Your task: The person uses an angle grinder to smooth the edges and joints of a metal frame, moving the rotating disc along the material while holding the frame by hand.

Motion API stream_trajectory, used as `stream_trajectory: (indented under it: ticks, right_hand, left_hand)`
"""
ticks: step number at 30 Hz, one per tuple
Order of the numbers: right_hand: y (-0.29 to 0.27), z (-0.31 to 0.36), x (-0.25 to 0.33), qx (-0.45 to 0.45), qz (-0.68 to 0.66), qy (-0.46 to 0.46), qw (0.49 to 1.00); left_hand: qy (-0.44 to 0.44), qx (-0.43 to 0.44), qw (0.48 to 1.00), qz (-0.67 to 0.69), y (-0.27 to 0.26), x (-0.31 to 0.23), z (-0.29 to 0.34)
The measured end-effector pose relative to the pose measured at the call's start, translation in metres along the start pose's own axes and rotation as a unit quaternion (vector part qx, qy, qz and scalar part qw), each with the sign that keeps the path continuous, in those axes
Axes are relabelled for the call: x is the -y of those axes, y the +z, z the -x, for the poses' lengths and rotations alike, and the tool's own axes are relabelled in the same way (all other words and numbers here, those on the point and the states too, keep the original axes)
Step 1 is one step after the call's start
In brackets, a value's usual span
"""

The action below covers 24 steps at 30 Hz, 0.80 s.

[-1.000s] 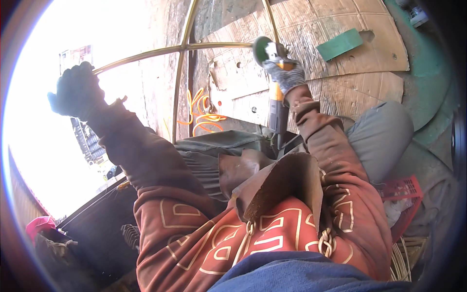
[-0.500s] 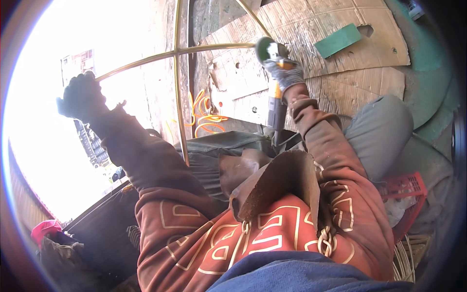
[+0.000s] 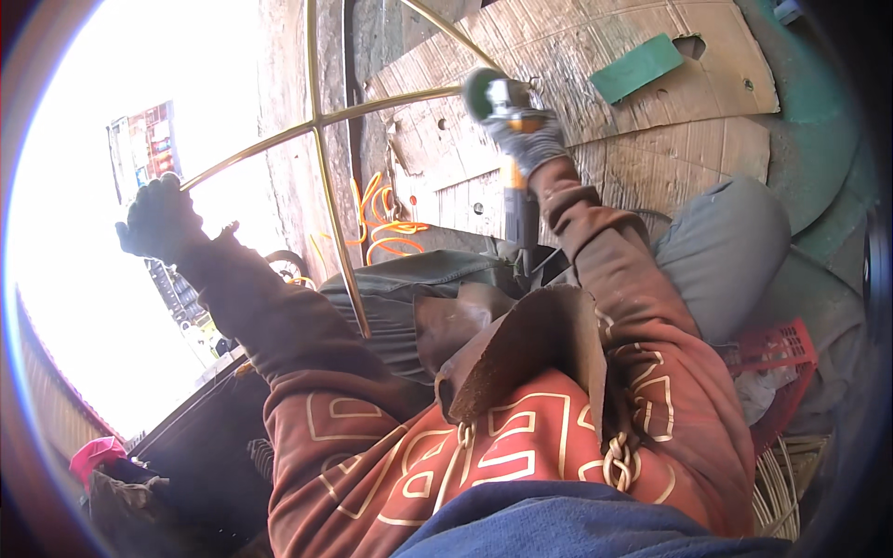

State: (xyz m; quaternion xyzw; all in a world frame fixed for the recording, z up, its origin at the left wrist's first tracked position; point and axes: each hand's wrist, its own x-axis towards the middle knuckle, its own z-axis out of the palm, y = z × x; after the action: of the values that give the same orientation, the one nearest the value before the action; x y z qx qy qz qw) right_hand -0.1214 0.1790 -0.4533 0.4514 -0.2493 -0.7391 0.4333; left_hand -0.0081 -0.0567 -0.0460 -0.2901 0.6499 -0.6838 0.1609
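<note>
A gold-coloured metal frame (image 3: 316, 158) of crossing thin bars stands in front of me, its lower end by my trouser leg. My left hand (image 3: 163, 219), in a dark glove, is closed round the left end of its crossbar. In a striped grey glove, my right hand (image 3: 528, 139) grips an angle grinder (image 3: 517, 209) near its head, with the body hanging downward. The grinder's green disc (image 3: 479, 93) is at the right end of the crossbar, close to where a slanting bar comes in. Blur hides whether disc and metal touch.
Flattened cardboard (image 3: 670, 158) lies under the work, with a green rectangular piece (image 3: 637, 68) on it. An orange cord (image 3: 381, 223) curls beyond my legs. To the right are a red plastic crate (image 3: 791, 349) and thin rods (image 3: 779, 493). Strong glare fills the left.
The frame has shifted left and slightly down in view. My right hand and the grinder have moved left with it, while my left hand is a little lower. Both grips are kept.
</note>
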Motion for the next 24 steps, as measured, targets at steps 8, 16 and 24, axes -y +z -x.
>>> stream_trajectory:
  ticks: [8, 16, 24]
  right_hand:
    - [-0.033, 0.006, -0.024, 0.026, 0.465, -0.146, 0.873]
    - [-0.004, -0.007, 0.000, -0.053, -0.024, -0.024, 0.998]
    - [-0.027, 0.003, -0.009, -0.003, 0.752, -0.240, 0.614]
  left_hand:
    - [-0.015, 0.045, 0.999, 0.011, 0.024, -0.010, 0.011]
    - [-0.043, -0.056, 0.989, 0.133, 0.074, -0.013, 0.017]
    - [-0.024, -0.086, 0.983, 0.163, 0.078, -0.021, 0.024]
